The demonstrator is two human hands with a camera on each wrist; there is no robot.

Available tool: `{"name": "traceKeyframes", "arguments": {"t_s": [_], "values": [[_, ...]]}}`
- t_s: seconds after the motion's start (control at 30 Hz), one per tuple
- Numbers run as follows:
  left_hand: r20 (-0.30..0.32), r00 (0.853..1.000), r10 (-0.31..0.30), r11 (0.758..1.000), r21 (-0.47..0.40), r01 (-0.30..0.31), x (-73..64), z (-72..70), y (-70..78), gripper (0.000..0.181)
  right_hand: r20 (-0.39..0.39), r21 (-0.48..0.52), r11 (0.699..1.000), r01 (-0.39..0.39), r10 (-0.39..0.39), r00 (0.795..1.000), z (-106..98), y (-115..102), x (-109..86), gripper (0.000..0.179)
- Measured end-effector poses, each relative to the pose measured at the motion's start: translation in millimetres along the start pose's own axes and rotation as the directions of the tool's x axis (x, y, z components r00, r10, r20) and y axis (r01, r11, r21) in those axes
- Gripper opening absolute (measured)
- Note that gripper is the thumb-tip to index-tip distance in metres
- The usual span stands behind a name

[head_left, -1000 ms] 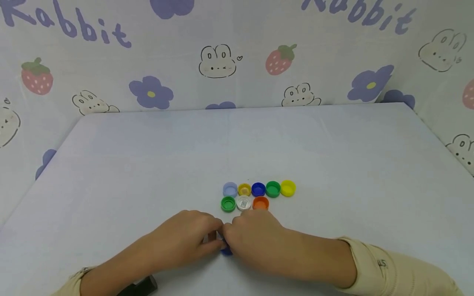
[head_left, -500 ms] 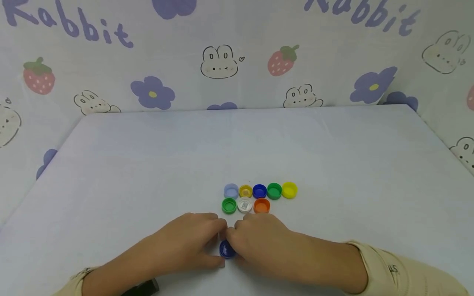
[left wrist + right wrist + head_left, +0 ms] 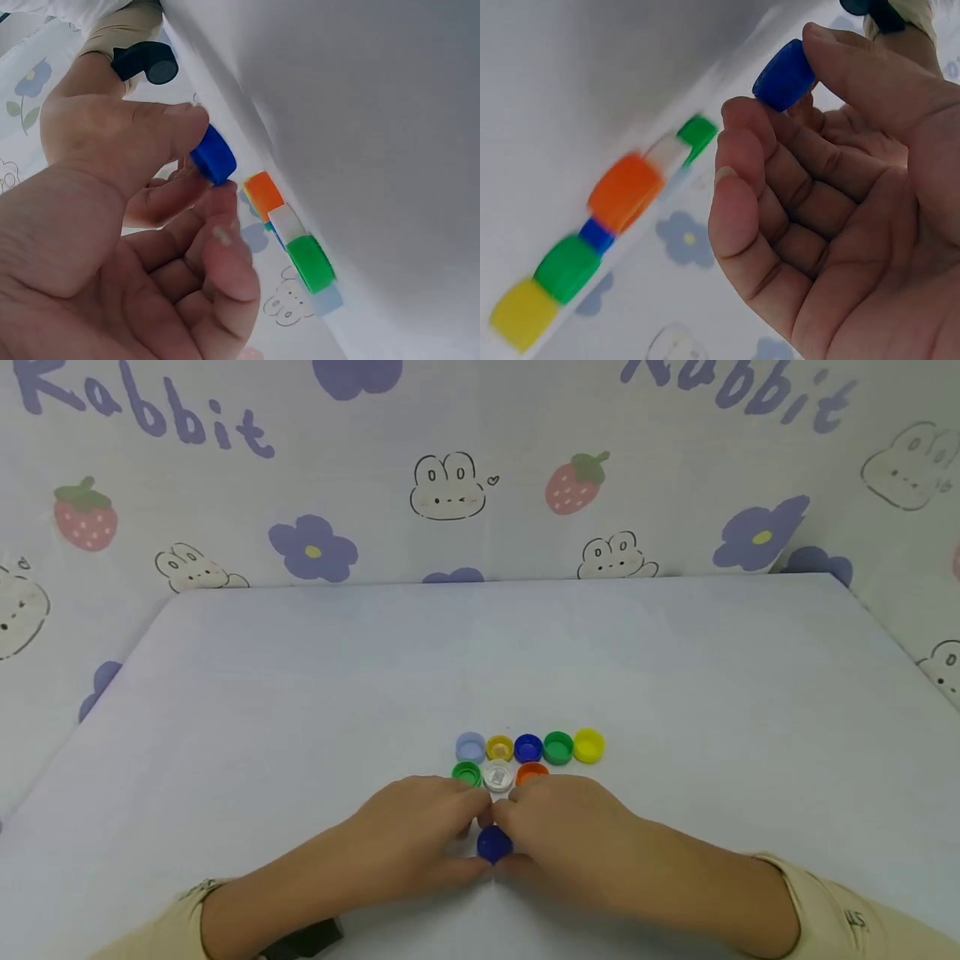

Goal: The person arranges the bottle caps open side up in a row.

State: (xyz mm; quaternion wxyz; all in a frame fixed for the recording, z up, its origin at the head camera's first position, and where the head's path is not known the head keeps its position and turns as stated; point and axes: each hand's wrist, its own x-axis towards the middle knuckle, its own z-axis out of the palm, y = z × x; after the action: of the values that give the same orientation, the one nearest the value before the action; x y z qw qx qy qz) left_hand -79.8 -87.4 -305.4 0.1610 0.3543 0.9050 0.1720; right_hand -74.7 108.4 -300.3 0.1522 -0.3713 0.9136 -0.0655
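A dark blue bottle cap (image 3: 494, 844) is held between both hands near the front of the white table. My left hand (image 3: 408, 835) has its thumb and index fingertips at the cap's left side. My right hand (image 3: 581, 831) pinches the same cap from the right; in the right wrist view the blue cap (image 3: 784, 76) sits between thumb and index fingertips. Just beyond the hands, a front row has a green cap (image 3: 466, 773), a white cap (image 3: 498, 775) and an orange cap (image 3: 532, 771), the orange one partly hidden by the right hand.
Behind that row stand a pale blue cap (image 3: 470, 747), a gold cap (image 3: 499, 747), another dark blue cap (image 3: 528, 747), a larger green cap (image 3: 558, 748) and a yellow cap (image 3: 588, 746). A black object (image 3: 303, 939) shows beside the left forearm. A rabbit-print cloth (image 3: 360, 468) hangs behind the table.
Both hands have shifted right and slightly away from the body with the blue cap. It showed its hollow inside half a second ago; a plain blue face shows now. The rows kept their arrangement.
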Motion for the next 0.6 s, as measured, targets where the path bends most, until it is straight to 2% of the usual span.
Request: {"name": "traceKeyframes", "arguments": {"t_s": [0.23,0.43,0.6], "values": [[-0.068,0.995,0.078,0.997,0.023,-0.077,23.0,-2.7,8.7,0.026,-0.093,0.069,0.997,-0.044,0.050,0.994,-7.5,24.9,-18.2,0.024],[-0.080,0.988,0.133,0.988,0.086,-0.126,47.2,-2.6,14.7,0.025,-0.204,0.063,0.997,-0.050,0.062,0.977,-5.1,45.4,-29.9,0.022],[-0.079,0.987,0.138,0.986,0.106,-0.129,61.9,-3.3,17.5,0.025,-0.222,0.073,0.995,-0.073,0.088,0.971,-4.1,55.8,-32.6,0.020]]}}
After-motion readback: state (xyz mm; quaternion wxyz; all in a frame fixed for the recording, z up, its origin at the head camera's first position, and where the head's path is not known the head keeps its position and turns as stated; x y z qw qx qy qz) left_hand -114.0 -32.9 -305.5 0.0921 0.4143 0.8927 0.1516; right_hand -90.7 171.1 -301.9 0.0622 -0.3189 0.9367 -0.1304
